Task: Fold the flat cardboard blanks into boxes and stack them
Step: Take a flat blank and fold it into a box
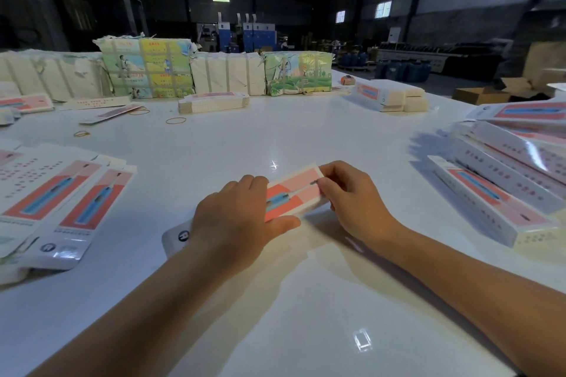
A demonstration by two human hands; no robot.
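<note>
- The box [294, 193] lies on the table [275, 300] just ahead of you, between your 2 hands, its pink-and-blue printed face up and its far end angled to your right.
- Your left hand [235, 217] lies over the near half, fingers curled over the far edge and thumb stretched along the near edge, so it grips the box.
- Your right hand [349, 193] pinches the far end, fingertips bunched tight at the end panel.
- You look to be closing or tucking that end, so this box reads as mid-fold and not yet stacked.
- The next move probably calls for a steady left hold while the right seats the flap, then a carry to the stack [502, 193] of folded boxes on your right.
- Flat blanks [61, 202] wait in a fanned pile on your left, well apart from the box.
- The flap itself is hidden behind your right fingers; whether it is in or out cannot be told.
- Your left hand covers the near end, where only a white tab with a round logo peeks out.
- The blanks and the stack are cut off by the frame edges, so no count is possible.
</note>
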